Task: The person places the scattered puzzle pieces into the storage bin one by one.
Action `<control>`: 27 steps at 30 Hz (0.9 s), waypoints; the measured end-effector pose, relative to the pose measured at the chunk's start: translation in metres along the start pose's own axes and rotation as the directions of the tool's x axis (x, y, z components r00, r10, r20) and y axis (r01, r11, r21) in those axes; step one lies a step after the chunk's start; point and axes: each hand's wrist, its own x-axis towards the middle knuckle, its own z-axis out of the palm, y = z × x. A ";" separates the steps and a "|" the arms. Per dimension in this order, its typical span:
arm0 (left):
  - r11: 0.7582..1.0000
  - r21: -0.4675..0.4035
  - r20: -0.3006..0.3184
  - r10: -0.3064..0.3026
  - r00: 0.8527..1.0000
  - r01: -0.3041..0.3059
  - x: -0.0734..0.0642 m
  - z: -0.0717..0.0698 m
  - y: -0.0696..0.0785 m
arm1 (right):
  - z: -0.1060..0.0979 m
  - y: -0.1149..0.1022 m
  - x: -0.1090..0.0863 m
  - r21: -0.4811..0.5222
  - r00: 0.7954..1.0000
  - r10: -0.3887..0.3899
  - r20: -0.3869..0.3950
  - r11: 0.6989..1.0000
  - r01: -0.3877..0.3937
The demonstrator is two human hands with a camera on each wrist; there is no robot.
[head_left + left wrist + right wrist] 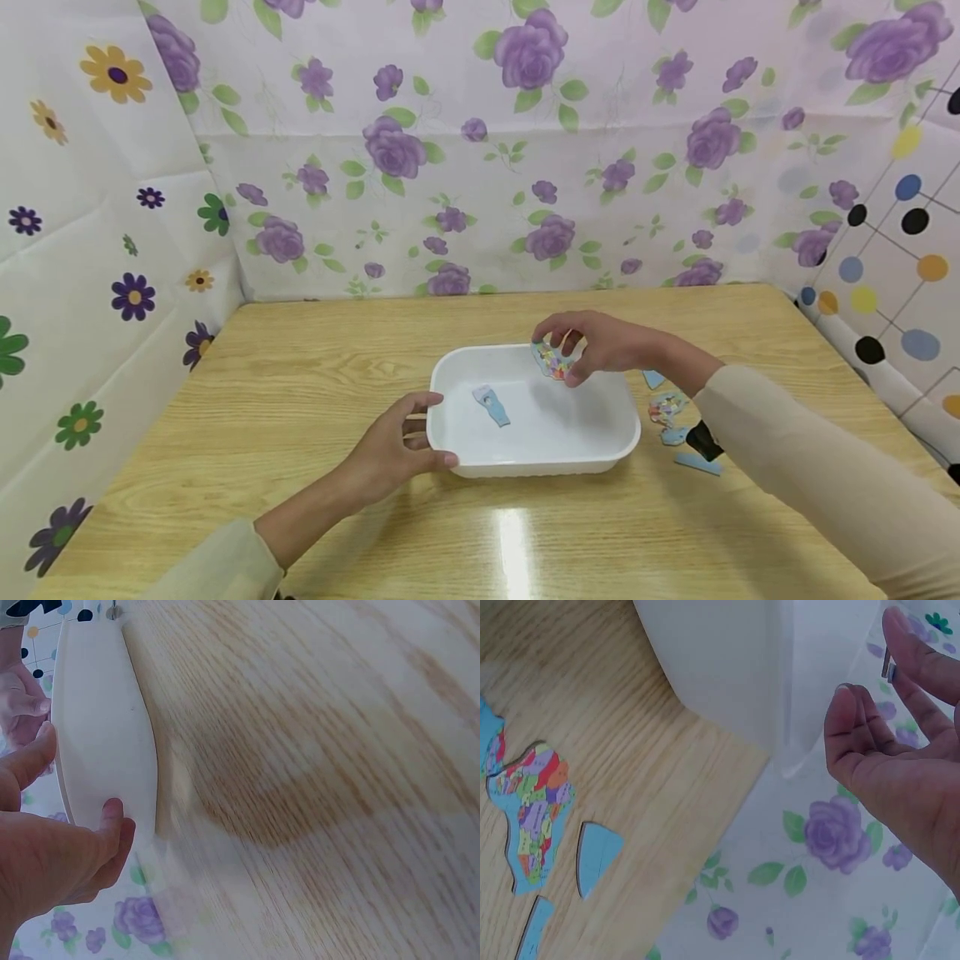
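Note:
A white plastic tub (534,468) stands on the wooden table. My left hand (386,446) grips its left end, thumb at the front corner and fingers along the side; the left wrist view shows this hand (71,855) against the outer wall (105,727). Over the tub's back right part, my right hand (618,340) pinches a colourful map puzzle piece (551,362) between thumb and fingers. In the right wrist view that piece (889,669) appears nearly edge-on. A light blue puzzle piece (492,407) lies on the tub's floor, left of its middle.
Right of the tub, several loose map pieces lie on the table, among them a multicoloured one (536,814), a blue wedge (598,859) and a narrow blue strip (697,463). Partly, my right forearm covers this area. Flower-printed sheets (465,208) hang behind the table.

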 end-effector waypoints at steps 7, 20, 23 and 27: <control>1.000 0.006 -0.004 0.001 1.000 -0.001 0.000 -0.001 0.000 | 0.013 -0.006 0.008 -0.018 0.999 0.005 0.033 1.000 -0.004; 1.000 -0.007 0.014 0.014 1.000 -0.014 0.000 -0.001 0.000 | 0.038 -0.016 0.025 -0.036 0.995 0.035 0.089 0.999 -0.032; 1.000 -0.020 0.023 0.014 1.000 -0.014 0.000 -0.002 -0.001 | 0.044 -0.016 0.027 -0.078 0.993 0.044 0.111 0.996 -0.036; 1.000 -0.026 0.028 0.011 1.000 -0.010 0.000 -0.002 -0.002 | 0.047 -0.017 0.027 -0.120 0.991 0.037 0.130 0.993 -0.022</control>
